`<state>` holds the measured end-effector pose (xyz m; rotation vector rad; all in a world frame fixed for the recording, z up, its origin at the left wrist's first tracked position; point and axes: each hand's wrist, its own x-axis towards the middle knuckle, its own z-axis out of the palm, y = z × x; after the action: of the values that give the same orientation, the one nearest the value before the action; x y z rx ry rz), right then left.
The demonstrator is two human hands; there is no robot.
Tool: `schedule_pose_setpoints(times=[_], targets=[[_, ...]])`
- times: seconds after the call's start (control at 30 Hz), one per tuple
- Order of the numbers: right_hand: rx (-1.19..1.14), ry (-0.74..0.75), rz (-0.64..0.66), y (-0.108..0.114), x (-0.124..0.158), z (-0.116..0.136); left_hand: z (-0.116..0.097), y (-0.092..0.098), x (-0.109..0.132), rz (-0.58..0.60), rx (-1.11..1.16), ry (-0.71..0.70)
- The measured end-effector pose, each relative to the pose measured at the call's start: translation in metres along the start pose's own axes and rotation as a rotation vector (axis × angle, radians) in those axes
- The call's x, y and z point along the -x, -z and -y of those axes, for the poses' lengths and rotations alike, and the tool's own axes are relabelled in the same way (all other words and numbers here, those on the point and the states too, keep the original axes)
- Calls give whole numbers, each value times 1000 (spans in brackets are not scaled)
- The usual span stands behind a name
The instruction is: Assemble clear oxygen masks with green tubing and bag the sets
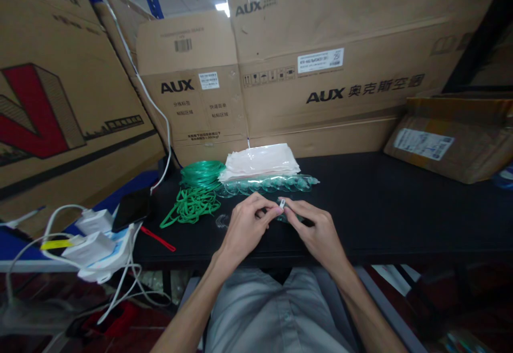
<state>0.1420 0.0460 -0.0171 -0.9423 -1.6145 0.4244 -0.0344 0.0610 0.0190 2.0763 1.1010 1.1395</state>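
Observation:
Close to the table's near edge, my left hand and my right hand meet, both with fingers pinched together. Between their fingertips is a small white piece with a dark mark on it. Some clear greenish plastic shows just under the fingers, mostly hidden by them. Behind my hands lies a row of clear green plastic masks, nested together. A stack of white plastic bags lies behind that row. To the left are coiled green tubing and a heap of green elastic cords.
Cardboard boxes wall off the table's back, and a taped carton sits at the right. At the left are a phone, white chargers on a power strip with cables, and a red strap.

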Motion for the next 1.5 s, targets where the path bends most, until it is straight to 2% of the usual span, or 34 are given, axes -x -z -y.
schedule_pose_setpoints(times=[0.1, 0.27, 0.37, 0.47, 0.57, 0.7, 0.9, 1.13, 1.4, 1.5], targets=[[-3, -31, -32, -2, 0, 2, -2, 0, -1, 9, 17, -7], [-5, -184, -31, -1, 1, -2, -3, 2, -1, 97, 37, -4], [-28, -214, -12, 0, 1, -5, -2, 3, -1, 85, -6, -27], [-54, -214, 38, 1, 1, -7, -2, 6, -2, 71, -60, -123], [-75, -238, 80, 3, 0, -5, -1, 12, -3, 162, -109, -239], [-96, -278, 112, 5, -1, -3, -2, 19, -3, 222, -163, -251], [-137, -287, 156, 10, -3, 1, -5, 24, -3, 236, -212, -234], [-283, -305, 255, 11, -1, 2, 2, 31, -3, 167, -256, -188], [-338, -366, 214, 9, 0, 0, 1, 28, -4, 177, -208, -269], [-311, -376, 195, 8, 0, -3, -3, 31, -5, 167, -205, -250]])
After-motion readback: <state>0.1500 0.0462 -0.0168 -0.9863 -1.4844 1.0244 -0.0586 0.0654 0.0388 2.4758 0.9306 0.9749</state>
